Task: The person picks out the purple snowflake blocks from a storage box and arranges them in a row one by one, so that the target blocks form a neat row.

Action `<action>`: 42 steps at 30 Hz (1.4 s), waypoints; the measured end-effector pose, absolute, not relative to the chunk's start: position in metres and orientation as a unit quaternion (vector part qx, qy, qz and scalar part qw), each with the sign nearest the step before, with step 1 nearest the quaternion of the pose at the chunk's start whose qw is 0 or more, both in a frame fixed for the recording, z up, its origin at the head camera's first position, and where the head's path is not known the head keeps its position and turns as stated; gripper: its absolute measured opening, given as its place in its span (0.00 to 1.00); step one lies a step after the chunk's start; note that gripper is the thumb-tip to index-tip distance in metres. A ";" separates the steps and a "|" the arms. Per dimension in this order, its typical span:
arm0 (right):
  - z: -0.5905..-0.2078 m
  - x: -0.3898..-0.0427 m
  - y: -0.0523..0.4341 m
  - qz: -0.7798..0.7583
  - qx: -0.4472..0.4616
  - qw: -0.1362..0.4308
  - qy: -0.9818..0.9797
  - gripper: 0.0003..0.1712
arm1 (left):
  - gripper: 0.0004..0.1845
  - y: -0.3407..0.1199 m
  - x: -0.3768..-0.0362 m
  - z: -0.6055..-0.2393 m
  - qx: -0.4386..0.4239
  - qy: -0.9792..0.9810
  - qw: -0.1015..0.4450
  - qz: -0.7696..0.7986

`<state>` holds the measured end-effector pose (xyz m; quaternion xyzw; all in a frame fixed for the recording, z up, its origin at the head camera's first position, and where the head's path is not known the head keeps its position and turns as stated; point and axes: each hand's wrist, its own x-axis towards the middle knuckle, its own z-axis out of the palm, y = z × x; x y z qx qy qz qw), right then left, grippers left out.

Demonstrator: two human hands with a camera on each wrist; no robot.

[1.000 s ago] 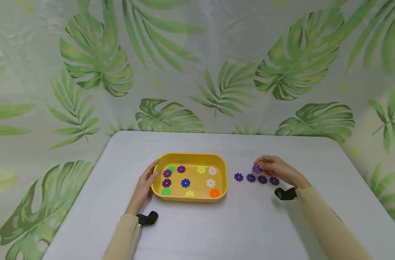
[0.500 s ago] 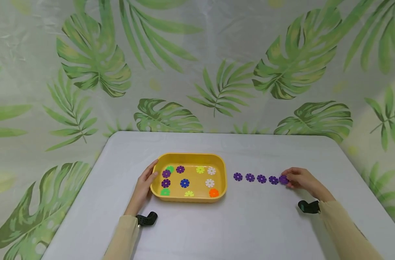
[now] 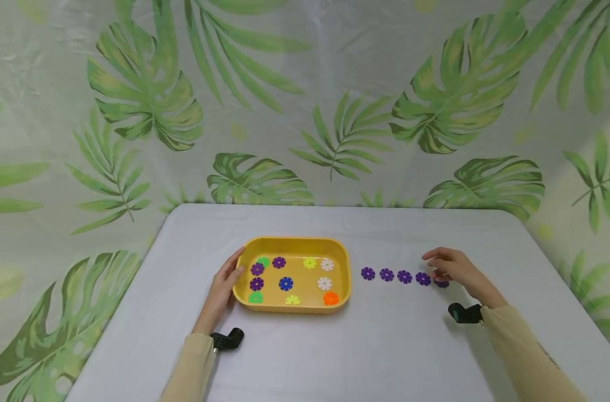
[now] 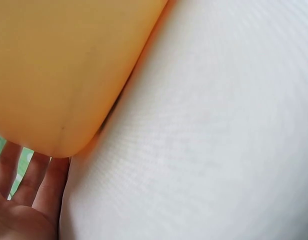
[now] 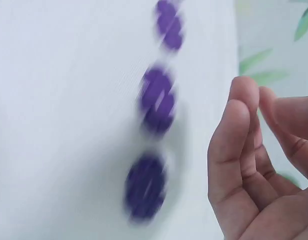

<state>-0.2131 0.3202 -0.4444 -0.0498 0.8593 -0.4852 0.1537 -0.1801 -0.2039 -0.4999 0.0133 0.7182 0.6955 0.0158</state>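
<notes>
A yellow tray (image 3: 294,243) sits mid-table and holds several flower-shaped discs in purple, green, blue, yellow, white and orange. My left hand (image 3: 223,282) rests against the tray's left wall with straight fingers; in the left wrist view the fingers (image 4: 24,195) lie beside the tray's corner (image 4: 59,65). To the right of the tray a row of several purple discs (image 3: 404,277) lies on the table. My right hand (image 3: 450,268) hovers just over the row's last disc (image 3: 441,283), fingers relaxed and empty. In the right wrist view that hand (image 5: 259,165) is beside the nearest purple disc (image 5: 144,187), not touching it.
The white table (image 3: 335,346) has a rounded far edge against a leaf-patterned backdrop (image 3: 305,111). Black wrist cameras sit by my left cuff (image 3: 227,339) and right cuff (image 3: 464,313).
My right hand carried a purple disc rightwards, set it down at the right end of the row, and has let go and lifted slightly. The left hand stayed on the tray.
</notes>
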 end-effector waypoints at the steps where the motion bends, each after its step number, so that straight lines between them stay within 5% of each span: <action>1: -0.441 -0.215 0.313 -0.499 -0.059 0.156 0.850 0.21 | 0.25 -0.203 -0.179 -0.498 0.013 0.715 0.019 0.698; 14: -0.413 -0.245 0.174 -0.585 -0.124 0.247 0.763 0.21 | 0.26 -0.198 -0.169 -0.474 0.020 0.720 0.031 0.693; 25: -0.424 -0.256 0.068 -0.574 -0.139 0.314 0.743 0.20 | 0.26 -0.198 -0.168 -0.473 0.023 0.719 0.030 0.694; 42: -0.460 -0.266 0.012 -0.518 -0.200 0.329 0.764 0.21 | 0.26 -0.200 -0.168 -0.474 0.027 0.720 0.028 0.693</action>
